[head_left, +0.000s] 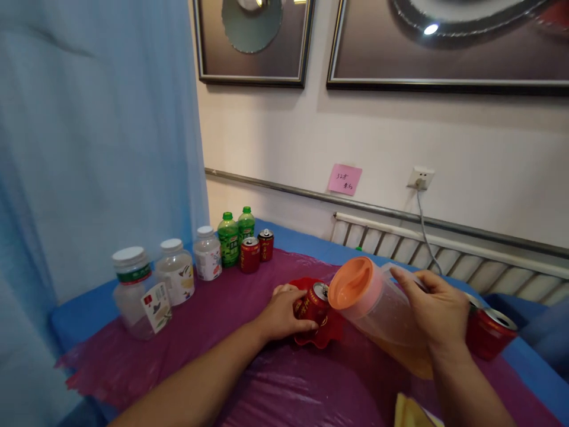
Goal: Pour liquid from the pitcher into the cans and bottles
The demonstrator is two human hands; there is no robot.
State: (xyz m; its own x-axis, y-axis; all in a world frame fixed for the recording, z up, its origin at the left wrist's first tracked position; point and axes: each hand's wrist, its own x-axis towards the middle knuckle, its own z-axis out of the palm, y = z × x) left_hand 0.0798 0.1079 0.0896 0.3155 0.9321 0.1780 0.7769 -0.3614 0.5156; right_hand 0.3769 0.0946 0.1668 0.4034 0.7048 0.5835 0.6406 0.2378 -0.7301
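My left hand (pixel 284 311) is wrapped round a red can (pixel 315 305), which stands tilted over a red scalloped dish (pixel 335 327). My right hand (pixel 438 308) grips the handle of a clear plastic pitcher (pixel 389 320) with an orange lid (pixel 353 283). The pitcher leans to the left, its lid beside the can's top, and amber liquid lies along its lower side. Whether liquid is flowing into the can cannot be made out.
Clear jars with white lids (pixel 174 273), green bottles (pixel 229 240) and red cans (pixel 249 255) stand at the left back. More red cans (pixel 491 333) are at the right. A yellow cloth (pixel 411 411) lies at the front edge of the purple sheet (pixel 284 385).
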